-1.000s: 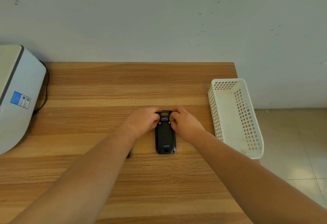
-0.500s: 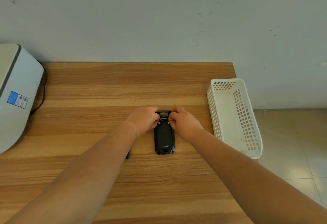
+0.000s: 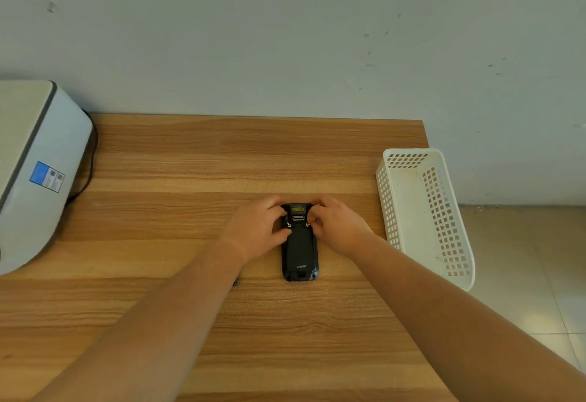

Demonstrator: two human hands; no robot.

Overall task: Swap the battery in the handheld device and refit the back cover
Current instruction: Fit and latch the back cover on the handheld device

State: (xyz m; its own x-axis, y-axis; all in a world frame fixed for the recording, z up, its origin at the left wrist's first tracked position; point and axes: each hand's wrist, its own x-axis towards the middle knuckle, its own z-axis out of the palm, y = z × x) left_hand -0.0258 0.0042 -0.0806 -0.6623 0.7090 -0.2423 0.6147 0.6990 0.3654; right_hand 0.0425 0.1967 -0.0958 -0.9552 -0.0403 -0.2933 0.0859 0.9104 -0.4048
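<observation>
A black handheld device (image 3: 299, 252) lies face down on the wooden table (image 3: 196, 163), its back cover in place and its top end pointing away from me. My left hand (image 3: 257, 230) grips the device's upper left side, fingers curled at the small metal latch there. On the upper right side, my right hand (image 3: 337, 227) does the same, fingertips at the right latch. A small dark object (image 3: 235, 281) peeks out from under my left forearm; most of it is hidden.
A white perforated plastic basket (image 3: 425, 211) stands at the table's right edge, partly overhanging it. A large white machine (image 3: 35, 173) with a blue label and a black cable occupies the left. A wall runs along the table's far edge; tiled floor lies to the right.
Both hands stay on the device's upper end with only slight finger shifts. The view has drifted a little.
</observation>
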